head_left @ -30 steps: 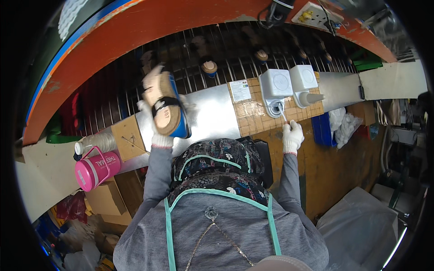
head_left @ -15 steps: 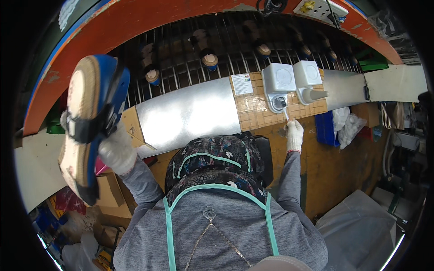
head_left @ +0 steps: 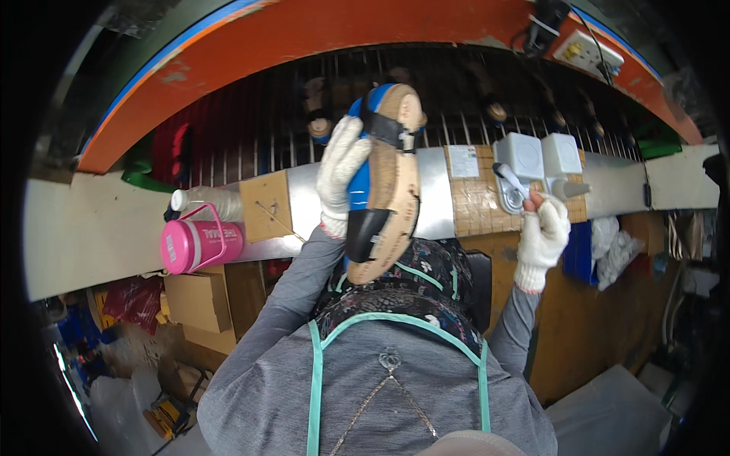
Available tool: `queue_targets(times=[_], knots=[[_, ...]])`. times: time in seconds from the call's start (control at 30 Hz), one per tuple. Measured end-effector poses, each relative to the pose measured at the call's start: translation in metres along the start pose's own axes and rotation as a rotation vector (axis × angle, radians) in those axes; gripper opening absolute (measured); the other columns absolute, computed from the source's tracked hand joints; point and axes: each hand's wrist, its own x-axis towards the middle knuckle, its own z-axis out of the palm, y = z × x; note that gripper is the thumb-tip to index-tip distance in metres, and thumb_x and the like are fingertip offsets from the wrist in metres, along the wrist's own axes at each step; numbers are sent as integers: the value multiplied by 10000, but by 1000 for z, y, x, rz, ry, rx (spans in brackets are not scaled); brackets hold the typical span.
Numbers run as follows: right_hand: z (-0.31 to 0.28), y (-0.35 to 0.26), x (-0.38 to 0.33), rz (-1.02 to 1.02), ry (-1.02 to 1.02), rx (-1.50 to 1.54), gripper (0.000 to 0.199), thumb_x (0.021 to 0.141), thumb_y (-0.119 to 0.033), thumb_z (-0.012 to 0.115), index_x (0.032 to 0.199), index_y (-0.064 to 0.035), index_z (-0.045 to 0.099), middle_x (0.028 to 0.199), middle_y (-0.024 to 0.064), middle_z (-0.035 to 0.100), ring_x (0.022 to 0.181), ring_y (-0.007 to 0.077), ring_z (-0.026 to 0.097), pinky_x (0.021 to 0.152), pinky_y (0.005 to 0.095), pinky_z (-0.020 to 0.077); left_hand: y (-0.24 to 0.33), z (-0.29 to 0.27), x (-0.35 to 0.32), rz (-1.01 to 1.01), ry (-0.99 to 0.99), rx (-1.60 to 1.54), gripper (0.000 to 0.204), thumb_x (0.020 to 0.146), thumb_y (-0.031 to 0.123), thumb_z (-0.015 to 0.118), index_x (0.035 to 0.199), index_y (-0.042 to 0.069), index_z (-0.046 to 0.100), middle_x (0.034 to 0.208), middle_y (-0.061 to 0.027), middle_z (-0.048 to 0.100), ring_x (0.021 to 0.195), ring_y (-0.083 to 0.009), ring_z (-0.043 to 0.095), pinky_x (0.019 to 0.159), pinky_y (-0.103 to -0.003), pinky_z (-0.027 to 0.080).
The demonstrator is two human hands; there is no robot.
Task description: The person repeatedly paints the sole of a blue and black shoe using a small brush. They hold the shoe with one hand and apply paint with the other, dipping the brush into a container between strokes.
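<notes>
My left hand [head_left: 340, 171], in a white knit glove, grips a blue sandal [head_left: 384, 186] with a tan sole and black straps, sole turned to the right, held up in front of the metal sheet [head_left: 433, 197]. My right hand [head_left: 544, 232], also gloved, holds a small brush [head_left: 511, 179] by its handle, its tip at a white pot [head_left: 518, 163] on the bench. The two hands are well apart.
A second white pot [head_left: 561, 154] and a nozzle bottle [head_left: 569, 188] stand right of the first. A pink flask [head_left: 199, 245] and a clear bottle [head_left: 205, 202] lie at the left. Behind is a wire rack [head_left: 456, 91] with more sandals. Cardboard boxes [head_left: 194, 300] sit below.
My left hand has swung the sandal from the far left back up to the centre, in front of the metal sheet. My right hand has stayed by the white pots.
</notes>
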Motion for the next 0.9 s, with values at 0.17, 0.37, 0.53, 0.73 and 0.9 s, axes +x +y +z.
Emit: queue_targets(times=[0.17,0.37,0.53,0.73,0.9], knots=[[15,-107,19,-2,-135,329,195,805,-13,769,1000,-10,761,1000,88,674,922,200,620,825,300,487,6,-10,35,236,-1,146,435,796,139,777,1196,110,612,1348,-218,598,1305,-413,542,1131,-566,379],[58,-141,13,104,-314,530,181,855,-81,773,1008,14,759,983,66,637,827,146,589,701,248,462,26,-40,39,256,-12,270,381,754,114,744,1112,131,616,1296,-218,613,1267,-437,561,1105,-585,404],[80,-151,37,-53,-217,492,179,859,-94,776,1006,7,764,933,65,640,793,124,574,658,246,448,28,-56,37,282,-29,334,400,763,86,744,1127,159,594,1324,-184,586,1306,-425,525,1103,-627,388],[83,-163,70,-308,-53,171,181,799,-116,812,973,-74,788,979,64,681,850,207,574,732,320,449,29,-70,39,285,-26,371,434,787,107,742,1178,177,568,1349,-173,571,1324,-429,508,1110,-633,377],[75,-163,76,-445,-93,92,242,747,-105,837,984,-92,788,1034,58,687,945,247,550,834,351,431,27,-75,44,312,-41,410,427,768,101,740,1152,172,568,1334,-166,579,1286,-424,535,1091,-634,399]])
